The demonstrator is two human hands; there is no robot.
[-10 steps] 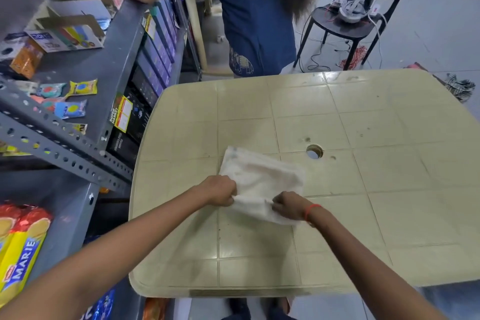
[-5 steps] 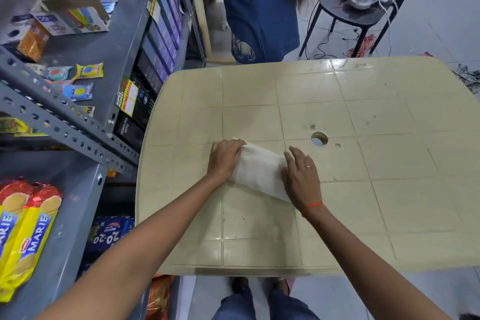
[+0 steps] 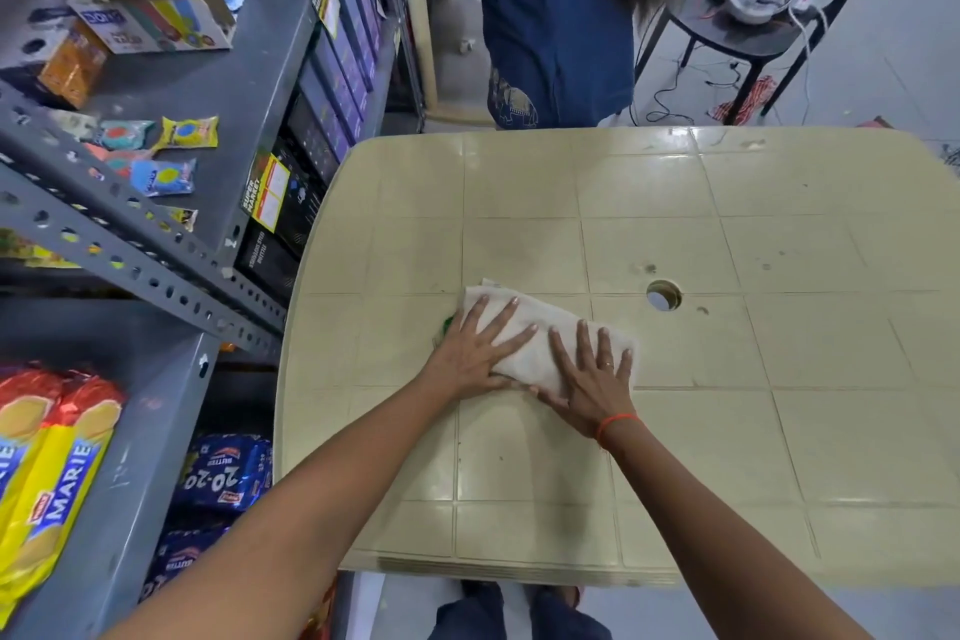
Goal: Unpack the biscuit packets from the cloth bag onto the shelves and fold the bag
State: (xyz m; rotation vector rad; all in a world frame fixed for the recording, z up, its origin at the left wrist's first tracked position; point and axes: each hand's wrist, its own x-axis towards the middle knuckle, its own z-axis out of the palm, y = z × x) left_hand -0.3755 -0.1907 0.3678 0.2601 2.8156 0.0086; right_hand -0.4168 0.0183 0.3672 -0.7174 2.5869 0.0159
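A cream plastic table and the grey steel shelves beside it

We see the table (image 3: 727,224), moulded in a tile pattern with a round hole (image 3: 664,295) near its middle, carrying a folded cloth bag (image 3: 540,327). The shelves (image 3: 156,411) at its left edge hold yellow Marie biscuit packets (image 3: 47,473), blue 20-20 packets (image 3: 223,476), small sachets (image 3: 163,174) and open cartons (image 3: 156,16).

Folded cloth bag (image 3: 540,333) lies flat on beige tabletop (image 3: 779,379), near its centre hole (image 3: 663,295). Left hand (image 3: 475,353) and right hand (image 3: 592,374) press palms down on bag, fingers spread. Grey shelves (image 3: 156,379) at left hold Marie packets (image 3: 47,473) and 20-20 packets (image 3: 223,476). Second person (image 3: 561,16) stands beyond tabletop.
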